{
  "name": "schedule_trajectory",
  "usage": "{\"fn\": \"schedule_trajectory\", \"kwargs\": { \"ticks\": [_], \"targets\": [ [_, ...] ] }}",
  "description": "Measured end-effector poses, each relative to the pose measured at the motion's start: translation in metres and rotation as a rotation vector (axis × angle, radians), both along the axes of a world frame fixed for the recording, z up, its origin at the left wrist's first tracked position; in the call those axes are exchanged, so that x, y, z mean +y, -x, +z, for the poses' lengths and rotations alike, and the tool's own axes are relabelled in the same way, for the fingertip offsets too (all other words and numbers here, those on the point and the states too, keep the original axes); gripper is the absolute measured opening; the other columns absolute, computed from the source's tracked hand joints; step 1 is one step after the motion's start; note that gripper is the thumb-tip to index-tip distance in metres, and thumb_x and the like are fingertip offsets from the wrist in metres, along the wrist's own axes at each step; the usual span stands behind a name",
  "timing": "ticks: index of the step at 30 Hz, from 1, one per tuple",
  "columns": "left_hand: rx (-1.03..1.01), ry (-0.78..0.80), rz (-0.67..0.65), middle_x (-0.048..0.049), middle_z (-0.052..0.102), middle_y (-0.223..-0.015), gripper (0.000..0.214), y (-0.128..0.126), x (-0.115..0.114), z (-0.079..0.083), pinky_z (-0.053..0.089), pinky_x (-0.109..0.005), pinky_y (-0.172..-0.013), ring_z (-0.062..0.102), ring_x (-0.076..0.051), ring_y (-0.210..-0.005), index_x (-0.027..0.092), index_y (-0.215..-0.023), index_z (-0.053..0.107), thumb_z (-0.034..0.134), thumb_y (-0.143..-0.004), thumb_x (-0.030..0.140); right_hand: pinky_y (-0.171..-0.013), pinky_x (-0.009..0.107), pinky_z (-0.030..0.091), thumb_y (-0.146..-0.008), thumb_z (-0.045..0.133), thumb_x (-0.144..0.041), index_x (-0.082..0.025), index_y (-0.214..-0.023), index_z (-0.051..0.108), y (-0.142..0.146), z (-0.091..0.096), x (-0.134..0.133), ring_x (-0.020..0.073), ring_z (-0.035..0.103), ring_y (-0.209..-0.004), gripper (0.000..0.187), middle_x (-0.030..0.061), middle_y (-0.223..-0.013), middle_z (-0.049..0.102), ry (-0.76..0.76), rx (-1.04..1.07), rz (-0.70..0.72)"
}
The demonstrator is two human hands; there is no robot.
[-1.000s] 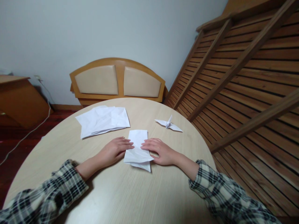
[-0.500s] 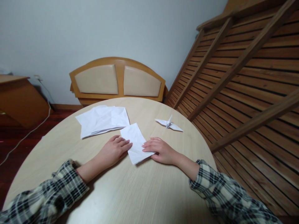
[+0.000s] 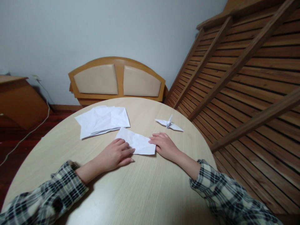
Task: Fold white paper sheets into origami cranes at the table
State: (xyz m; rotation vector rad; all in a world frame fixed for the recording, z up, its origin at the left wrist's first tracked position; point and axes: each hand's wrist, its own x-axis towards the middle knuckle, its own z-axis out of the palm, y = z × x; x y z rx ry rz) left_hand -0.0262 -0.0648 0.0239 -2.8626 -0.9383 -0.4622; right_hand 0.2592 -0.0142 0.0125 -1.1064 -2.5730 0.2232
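Note:
A folded sheet of white paper [image 3: 140, 144] lies on the table before me, its long side running left to right. The fingers of my left hand [image 3: 119, 152] rest on its left part, with the thumb stretched out over the bare tabletop; that hand is open. At the other end, my right hand [image 3: 166, 146] has its fingers closed on the sheet's right edge, fingertips on top. Beyond the right hand stands a white origami crane [image 3: 168, 123] with its wings spread. A stack of creased white paper sheets [image 3: 103, 120] is behind the left hand, close to the folded sheet.
Everything lies on a round, pale wooden table [image 3: 145, 193]. A headboard with two cream panels [image 3: 117, 78] is behind it. Wooden slats [image 3: 246, 93] lean along the right side. To the left are a brown desk [image 3: 21, 100] and a white cable [image 3: 30, 134].
The folded sheet has turned, so its long side now lies crosswise instead of pointing away from me. My right hand has shifted slightly up and right; the left thumb has come off the paper.

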Motion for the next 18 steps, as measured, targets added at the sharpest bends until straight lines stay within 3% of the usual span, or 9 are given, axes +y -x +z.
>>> {"fn": "schedule_trajectory", "kwargs": {
  "ticks": [6, 10, 15, 18],
  "targets": [
    [-0.045, 0.081, -0.029, -0.0077, 0.061, -0.089, 0.031, 0.0, -0.002, -0.005, 0.044, -0.033, -0.076, 0.053, -0.021, -0.083, 0.02, -0.118, 0.066, 0.046, -0.1, 0.036, -0.111, 0.05, 0.03, -0.083, 0.056, -0.007, -0.026, -0.113, 0.071, -0.002, -0.003, 0.0, 0.0233, 0.051, -0.129, 0.038, 0.0031, -0.128, 0.067, -0.015, 0.019, 0.134],
    [-0.127, 0.188, 0.004, -0.0088, 0.061, -0.093, 0.028, 0.002, 0.001, -0.008, 0.046, -0.033, -0.077, 0.054, -0.021, -0.089, 0.022, -0.116, 0.068, 0.045, -0.1, 0.025, -0.107, 0.044, 0.037, -0.081, 0.057, -0.007, -0.025, -0.112, 0.071, -0.002, -0.003, 0.0, 0.0213, 0.056, -0.122, 0.039, 0.0033, -0.124, 0.069, 0.008, 0.053, 0.246],
    [-0.212, 0.231, 0.014, -0.0116, 0.061, -0.114, 0.026, 0.004, 0.006, -0.011, 0.048, -0.04, -0.093, 0.054, -0.024, -0.11, 0.021, -0.11, 0.069, 0.048, -0.095, 0.017, -0.101, 0.04, 0.042, -0.085, 0.057, -0.012, -0.025, -0.115, 0.07, -0.004, 0.0, 0.0, 0.0194, 0.06, -0.118, 0.035, 0.0041, -0.123, 0.069, 0.052, 0.065, 0.293],
    [-0.171, 0.237, 0.018, -0.0128, 0.056, -0.135, 0.03, 0.005, 0.007, -0.014, 0.042, -0.048, -0.106, 0.046, -0.027, -0.13, 0.02, -0.12, 0.064, 0.045, -0.097, 0.019, -0.103, 0.041, 0.041, -0.085, 0.058, -0.013, -0.026, -0.116, 0.07, -0.006, 0.001, 0.001, 0.0194, 0.061, -0.119, 0.035, 0.0045, -0.125, 0.069, 0.055, 0.063, 0.324]
  ]
}}
